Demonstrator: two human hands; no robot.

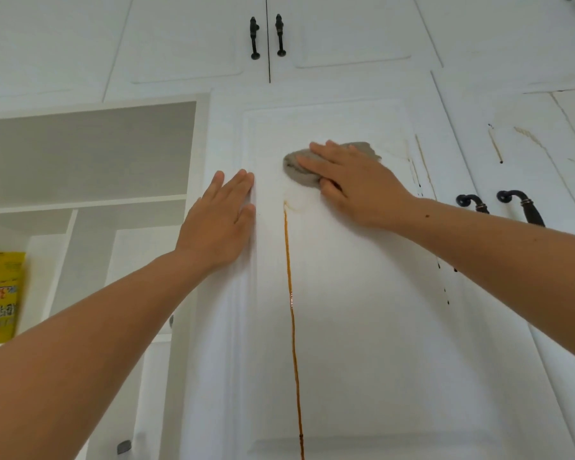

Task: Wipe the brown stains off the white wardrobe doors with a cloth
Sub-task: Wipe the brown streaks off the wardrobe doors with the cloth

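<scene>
- Your right hand (352,184) lies flat on the grey cloth (292,169), fingers straight and close together, pressing it to the wardrobe door (362,327). It sits just above the top of the long brown drip (291,293). With nothing curled round the cloth, a hard downward stroke could let it slide out from under your palm.
- That drip looks glossy and probably wet. Dragging sideways through it would likely smear brown across clean white, so follow the line down.
- The wadded cloth may load up quickly; without refolding, it could redeposit stain lower on the panel.
- Your left hand (218,224) rests open on the door's left frame, fingers extended. Its fingertips lie near the drip, so they could pick up brown and print it elsewhere.
- Thin streaks (424,167) at the door's right edge and marks (495,144) on the neighbouring door are faint and easily missed.
- Wiping right could catch your knuckles on the dark handles (520,207).
</scene>
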